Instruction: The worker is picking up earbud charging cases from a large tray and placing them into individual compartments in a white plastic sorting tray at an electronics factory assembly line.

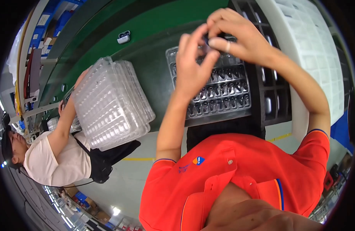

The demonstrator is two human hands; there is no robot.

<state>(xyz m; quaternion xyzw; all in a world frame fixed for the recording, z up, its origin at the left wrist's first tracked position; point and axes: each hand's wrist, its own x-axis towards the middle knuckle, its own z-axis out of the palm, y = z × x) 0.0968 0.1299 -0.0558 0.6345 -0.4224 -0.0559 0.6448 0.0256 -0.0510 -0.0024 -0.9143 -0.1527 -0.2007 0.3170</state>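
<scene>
In front of me my right hand (239,36), with a ring on one finger, is closed in a pinch around a small dark piece (205,39), blurred and mostly hidden by fingers. My left hand (191,63) meets it there, fingertips at the same piece; its exact grip is hard to make out. Beneath both hands lies a clear plastic tray (220,111) with rows of dark, stemmed earbuds (223,90) in its pockets. My hands and wrists cover part of its far side.
Stacked clear trays (108,104) stand to the left on the green worktable (158,63). Farther back sits a small earbud case (123,37). A dark divided crate (270,92) and white gridded trays (312,57) are at the right. A co-worker (56,158) reaches in from the left.
</scene>
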